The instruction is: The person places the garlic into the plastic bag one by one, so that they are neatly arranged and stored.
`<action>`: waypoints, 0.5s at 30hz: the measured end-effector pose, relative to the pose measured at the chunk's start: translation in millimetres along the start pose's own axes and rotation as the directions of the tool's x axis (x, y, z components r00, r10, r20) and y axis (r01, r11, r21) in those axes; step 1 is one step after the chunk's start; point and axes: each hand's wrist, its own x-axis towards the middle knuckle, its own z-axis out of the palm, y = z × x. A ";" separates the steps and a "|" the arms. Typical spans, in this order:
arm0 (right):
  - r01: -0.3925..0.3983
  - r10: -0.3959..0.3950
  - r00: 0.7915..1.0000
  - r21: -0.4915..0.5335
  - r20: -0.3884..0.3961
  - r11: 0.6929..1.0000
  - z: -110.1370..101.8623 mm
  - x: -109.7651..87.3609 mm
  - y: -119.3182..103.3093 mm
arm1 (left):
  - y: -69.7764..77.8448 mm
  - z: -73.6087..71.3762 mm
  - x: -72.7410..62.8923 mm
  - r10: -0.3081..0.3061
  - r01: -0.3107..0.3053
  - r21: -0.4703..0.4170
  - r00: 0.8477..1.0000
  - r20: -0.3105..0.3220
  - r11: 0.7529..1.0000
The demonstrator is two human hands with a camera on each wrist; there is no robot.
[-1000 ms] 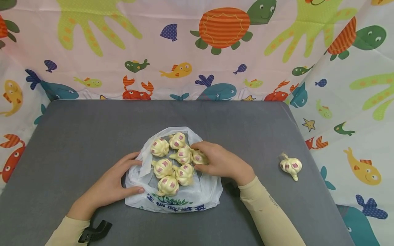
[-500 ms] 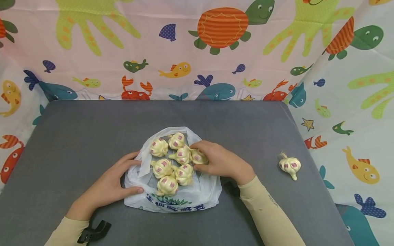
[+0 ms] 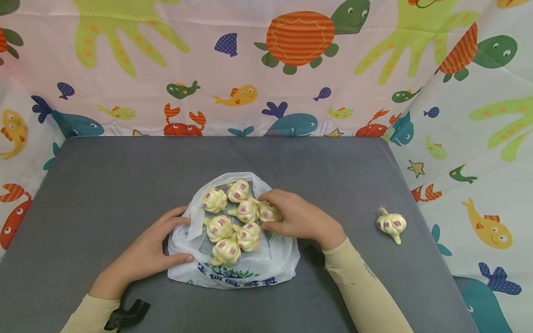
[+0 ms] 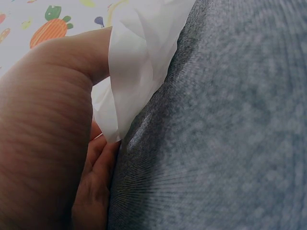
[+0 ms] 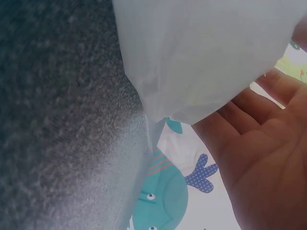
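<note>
Several pale garlic bulbs (image 3: 226, 252) with purplish patches lie in the mouth of a white plastic bag (image 3: 281, 264), whose front carries green and blue print. My left hand (image 3: 145, 249) holds the bag's left side, thumb toward the front and fingers farther back. Around the right rim my right hand (image 3: 304, 219) grips the bag, its thumb and index finger reaching over beside the rightmost garlic bulb (image 3: 268, 212). Bag plastic (image 4: 139, 67) hides some fingertips in the left wrist view. In the right wrist view, bag plastic (image 5: 201, 62) likewise covers part of the fingers.
A single garlic bulb (image 3: 391, 225) lies on the grey table (image 3: 333, 171) to the right of the bag. Behind and beside the table hangs a cloth (image 3: 141, 83) printed with sea animals. A black strap piece (image 3: 129, 314) sits at the left wrist.
</note>
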 end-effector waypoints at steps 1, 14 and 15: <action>0.001 -0.001 1.000 0.000 -0.003 1.000 -0.5 -0.1 0.0 | 0.1 -0.1 -0.1 -0.003 0.003 0.000 1.000 0.002 1.000; 0.009 -0.010 0.996 -0.009 -0.086 1.000 -12.4 -6.9 7.7 | -0.2 -2.0 -1.9 -0.022 0.022 0.005 1.000 0.015 1.000; 0.006 -0.007 0.996 -0.010 -0.092 1.000 -13.7 -8.2 8.4 | -0.1 -2.0 -1.7 -0.023 0.023 0.007 1.000 0.017 1.000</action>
